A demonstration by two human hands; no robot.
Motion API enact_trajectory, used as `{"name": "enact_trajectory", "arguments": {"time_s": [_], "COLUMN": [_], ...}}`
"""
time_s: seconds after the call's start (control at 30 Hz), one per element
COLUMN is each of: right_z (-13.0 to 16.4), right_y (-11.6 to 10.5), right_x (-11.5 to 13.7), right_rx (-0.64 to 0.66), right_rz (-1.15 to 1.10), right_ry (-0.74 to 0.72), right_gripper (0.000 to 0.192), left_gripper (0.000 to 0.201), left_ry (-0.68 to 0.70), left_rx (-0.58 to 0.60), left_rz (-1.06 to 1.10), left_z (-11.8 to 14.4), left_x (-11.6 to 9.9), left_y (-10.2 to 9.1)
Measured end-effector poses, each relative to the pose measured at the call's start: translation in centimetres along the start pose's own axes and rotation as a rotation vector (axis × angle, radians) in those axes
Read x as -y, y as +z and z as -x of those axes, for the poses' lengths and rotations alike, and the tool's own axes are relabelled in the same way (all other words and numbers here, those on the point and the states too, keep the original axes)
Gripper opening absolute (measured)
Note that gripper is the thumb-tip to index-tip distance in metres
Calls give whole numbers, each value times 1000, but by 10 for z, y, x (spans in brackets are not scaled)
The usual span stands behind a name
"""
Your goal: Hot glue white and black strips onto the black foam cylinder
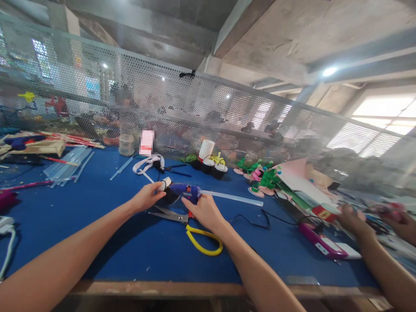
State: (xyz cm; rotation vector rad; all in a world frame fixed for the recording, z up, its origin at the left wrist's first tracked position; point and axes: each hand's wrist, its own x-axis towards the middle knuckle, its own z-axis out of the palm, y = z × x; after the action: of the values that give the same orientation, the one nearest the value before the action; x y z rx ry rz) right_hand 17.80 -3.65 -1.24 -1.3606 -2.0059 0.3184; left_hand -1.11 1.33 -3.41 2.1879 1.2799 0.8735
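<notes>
My left hand [147,198] is closed on a small black-and-white cup [171,196], pinched by its white rim. My right hand [208,212] grips a blue hot glue gun [179,189], its nozzle close against the cup; I cannot tell if they touch. A long clear glue stick [234,198] juts from the gun's back end toward the right. Under the gun and my right hand lies a pair of scissors [175,216] with yellow handles, partly covered. Above my left hand, a white ribbon [143,165] lies loosely coiled beside dark-handled pliers [177,170].
Loose glue sticks [66,167] lie at left. Small black-and-white buckets [219,170] and a white roll [206,149] stand near the perforated metal screen [182,108]. Green-and-pink craft pieces [264,180] sit at right, beyond a purple device [320,242]. A co-worker's hands [355,223] work at far right.
</notes>
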Motion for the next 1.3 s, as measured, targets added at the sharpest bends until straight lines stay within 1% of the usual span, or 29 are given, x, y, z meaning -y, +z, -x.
{"name": "enact_trajectory", "arguments": {"time_s": [0.2,0.4,0.6,0.73,0.83,1.0,1.13,1.3], "right_z": [1,1,2,1,0,-1,1,3], "right_y": [-1,-2,0,-1,-2,-3,-2,-1], "right_x": [2,2,2,1,0,-2,0,2], "right_rx": [32,16,54,41,30,3,30,48], "right_rz": [-18,1,-6,-9,6,19,17,19], "right_ry": [-4,7,17,9,-2,-17,-7,18], "right_gripper": [17,17,19,18,18,18,18,19], "left_gripper": [10,14,14,20,22,18,15,18], "left_ry": [-1,5,32,24,45,68,63,47], "left_rx": [-13,-18,-27,-18,4,39,47,61], "left_rz": [11,49,15,35,16,-11,6,35], "left_z": [-1,-2,-2,-2,-2,-3,-4,-4], "left_x": [2,7,7,9,10,12,13,10], "left_y": [1,4,4,4,2,-2,-4,-6]}}
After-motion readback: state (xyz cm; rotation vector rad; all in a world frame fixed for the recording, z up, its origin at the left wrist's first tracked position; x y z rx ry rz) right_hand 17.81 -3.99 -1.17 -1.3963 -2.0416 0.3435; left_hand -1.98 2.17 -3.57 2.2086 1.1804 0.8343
